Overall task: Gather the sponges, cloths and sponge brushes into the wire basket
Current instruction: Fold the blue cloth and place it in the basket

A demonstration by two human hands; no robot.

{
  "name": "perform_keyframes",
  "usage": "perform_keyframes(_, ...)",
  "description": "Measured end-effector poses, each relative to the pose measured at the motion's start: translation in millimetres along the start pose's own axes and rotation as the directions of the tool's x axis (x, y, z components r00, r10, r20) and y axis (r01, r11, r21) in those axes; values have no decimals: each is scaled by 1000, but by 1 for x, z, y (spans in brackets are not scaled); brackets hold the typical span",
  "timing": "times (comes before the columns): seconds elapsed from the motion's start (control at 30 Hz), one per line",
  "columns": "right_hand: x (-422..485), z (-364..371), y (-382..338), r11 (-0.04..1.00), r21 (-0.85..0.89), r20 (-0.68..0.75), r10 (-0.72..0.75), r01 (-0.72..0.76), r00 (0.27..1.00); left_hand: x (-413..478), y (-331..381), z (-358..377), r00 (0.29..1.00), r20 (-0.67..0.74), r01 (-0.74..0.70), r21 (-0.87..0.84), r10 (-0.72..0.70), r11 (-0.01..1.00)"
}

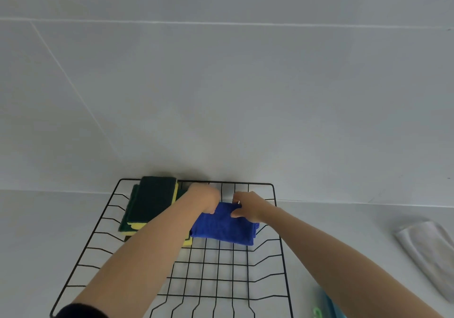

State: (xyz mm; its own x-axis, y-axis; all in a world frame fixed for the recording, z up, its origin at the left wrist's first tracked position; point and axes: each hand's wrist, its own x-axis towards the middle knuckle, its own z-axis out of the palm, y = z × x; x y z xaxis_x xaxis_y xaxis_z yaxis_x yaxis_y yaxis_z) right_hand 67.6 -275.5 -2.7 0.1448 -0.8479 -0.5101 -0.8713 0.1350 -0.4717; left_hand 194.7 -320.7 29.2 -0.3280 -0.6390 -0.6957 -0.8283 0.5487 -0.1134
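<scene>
A black wire basket [282, 256] stands on the white counter against the wall. Inside it, at the far left, lie stacked green-and-yellow sponges [152, 202]. A folded blue cloth [223, 227] lies in the far middle of the basket. My left hand [205, 198] grips the cloth's far left corner. At the far right edge of the cloth my right hand [248, 206] pinches it. My left forearm covers part of the sponges.
A folded white cloth [427, 251] lies on the counter to the right of the basket. At the bottom right edge a light blue item [331, 305] and a green one [317, 312] show in part. The tiled wall rises just behind the basket.
</scene>
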Motion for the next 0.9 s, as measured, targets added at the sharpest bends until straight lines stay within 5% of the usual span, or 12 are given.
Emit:
perform_keyframes(0.37,4,20,0,915,-403,-117,-22,-28,993,15,5,20,993,-85,83,42,-79,996)
perform_keyframes(0.67,-31,-7,-3,990,-138,-86,-19,7,996,-13,-1,9,994,-107,-16,-146,0,989)
perform_keyframes(0.9,-102,-32,21,989,-119,-310,-121,88,943,-62,25,-14,909,-411,-162,-197,68,967)
